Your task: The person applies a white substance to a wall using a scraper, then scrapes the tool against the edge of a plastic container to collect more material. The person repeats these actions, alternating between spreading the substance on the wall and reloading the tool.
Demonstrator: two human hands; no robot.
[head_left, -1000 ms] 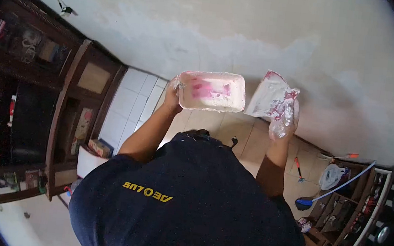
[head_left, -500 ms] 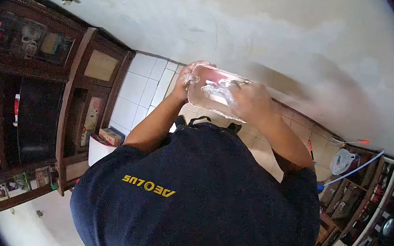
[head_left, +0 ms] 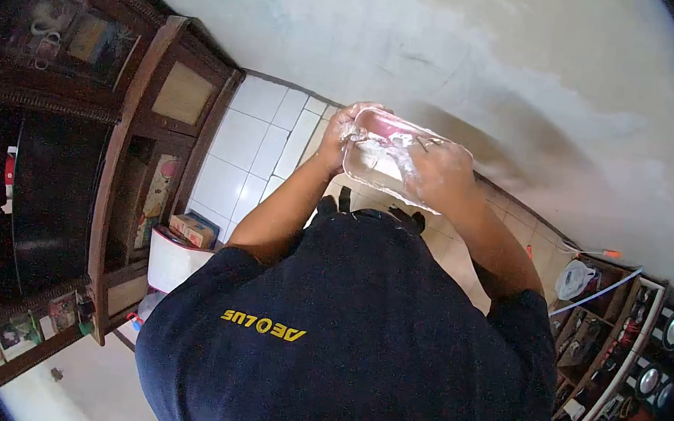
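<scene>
A pink rectangular tub (head_left: 393, 185), its rim and inside smeared with white paste, is held in front of my chest near the wall. My left hand (head_left: 340, 138) grips the tub's left end, fingers around its wall and spotted with paste. My right hand (head_left: 442, 172) reaches into the tub's right part, fingers bent together and coated in white. A thin dark edge shows at those fingers, but what they hold is too covered to name. White paste (head_left: 380, 153) lies inside the tub by the fingertips.
A pale, patchy wall (head_left: 372, 33) rises just beyond the tub. Dark wooden cabinets (head_left: 139, 99) stand at left, beside a white bin-like container (head_left: 175, 263) with a box (head_left: 194, 230) on top. Tiled floor (head_left: 238, 138) lies below. A shelf rack (head_left: 606, 346) with small items stands at right.
The tub and both hands sit slightly farther right in view as the camera has turned. My right hand's fingers have shifted within the tub; my left hand keeps its grip.
</scene>
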